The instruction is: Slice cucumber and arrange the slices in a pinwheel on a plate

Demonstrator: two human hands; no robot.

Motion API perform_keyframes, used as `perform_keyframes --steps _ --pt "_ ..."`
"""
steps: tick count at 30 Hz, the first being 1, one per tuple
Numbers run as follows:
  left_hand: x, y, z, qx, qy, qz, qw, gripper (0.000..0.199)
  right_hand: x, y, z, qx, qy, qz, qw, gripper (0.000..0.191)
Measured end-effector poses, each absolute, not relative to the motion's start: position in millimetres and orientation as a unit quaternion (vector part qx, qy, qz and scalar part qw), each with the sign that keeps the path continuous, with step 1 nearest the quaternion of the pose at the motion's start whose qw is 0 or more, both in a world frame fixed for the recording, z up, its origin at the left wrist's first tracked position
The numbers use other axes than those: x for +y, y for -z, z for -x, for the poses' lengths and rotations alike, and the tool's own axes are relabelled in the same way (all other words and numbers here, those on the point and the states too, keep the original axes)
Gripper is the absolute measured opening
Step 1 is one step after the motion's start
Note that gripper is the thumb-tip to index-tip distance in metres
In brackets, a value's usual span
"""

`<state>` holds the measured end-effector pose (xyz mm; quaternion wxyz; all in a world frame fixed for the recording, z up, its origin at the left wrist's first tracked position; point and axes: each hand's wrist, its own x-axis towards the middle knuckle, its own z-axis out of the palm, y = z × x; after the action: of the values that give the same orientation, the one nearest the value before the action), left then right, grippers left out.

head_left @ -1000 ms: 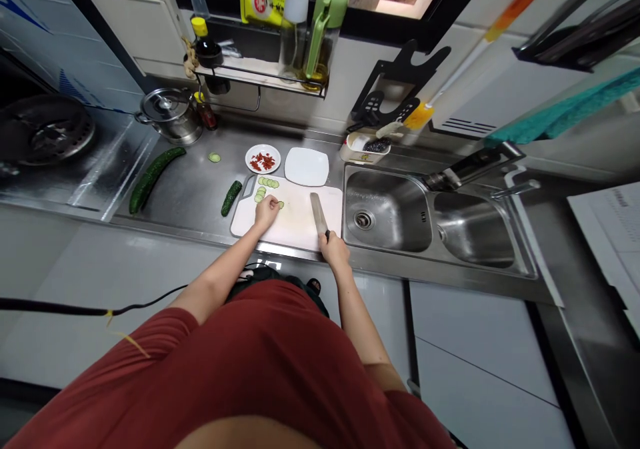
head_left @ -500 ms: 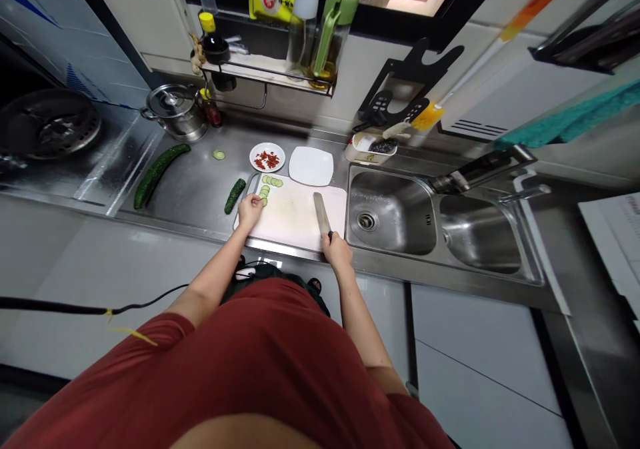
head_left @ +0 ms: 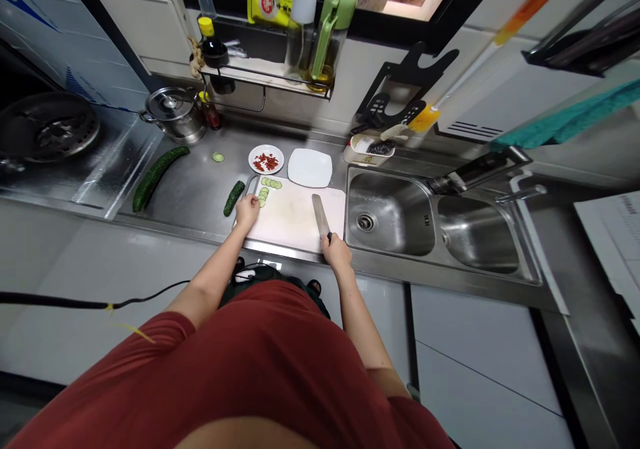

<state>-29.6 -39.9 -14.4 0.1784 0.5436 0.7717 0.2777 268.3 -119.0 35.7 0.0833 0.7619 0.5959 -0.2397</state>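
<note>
My right hand (head_left: 338,252) is closed round the handle of a kitchen knife (head_left: 320,214), whose blade lies over the right part of the white cutting board (head_left: 290,229). At the board's left edge is my left hand (head_left: 247,212), its fingers drawn together beside a short row of cucumber slices (head_left: 263,196). Whatever is between those fingertips is too small to make out. A second row of slices (head_left: 271,183) lies along the board's top left. Left of the board rests a cut piece of cucumber (head_left: 234,198).
Behind the board stand a white plate of chopped red pieces (head_left: 265,160) and a bare white plate (head_left: 310,168). A whole cucumber (head_left: 159,177) and a cucumber end (head_left: 217,157) lie leftward, near a lidded pot (head_left: 175,114). A double sink (head_left: 390,216) borders the board's right.
My left hand has drawn back slightly from the short row of slices. The knife and my right hand have kept their place on the board; the view has shifted a little.
</note>
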Motion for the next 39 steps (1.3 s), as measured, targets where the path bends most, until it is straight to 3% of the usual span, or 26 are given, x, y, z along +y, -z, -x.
perform_keyframes --steps 15,22,29,39 --pt "-11.5 6.3 11.2 0.737 -0.267 -0.601 0.157 0.028 -118.3 -36.2 -268.4 0.597 0.236 -0.762 0.087 0.044" --pt "34.0 -0.2 -7.2 0.705 -0.172 -0.668 0.168 0.038 -118.6 -35.4 -268.9 0.597 0.234 -0.763 0.087 0.044" --pt "53.1 -4.0 -10.0 0.69 -0.073 -0.699 0.171 0.033 -118.6 -34.1 -269.4 0.597 0.234 -0.762 0.091 0.045" --pt "57.8 -4.0 -10.3 0.713 -0.144 -0.657 0.197 0.026 -117.6 -38.1 -269.1 0.592 0.242 -0.763 0.1 0.045"
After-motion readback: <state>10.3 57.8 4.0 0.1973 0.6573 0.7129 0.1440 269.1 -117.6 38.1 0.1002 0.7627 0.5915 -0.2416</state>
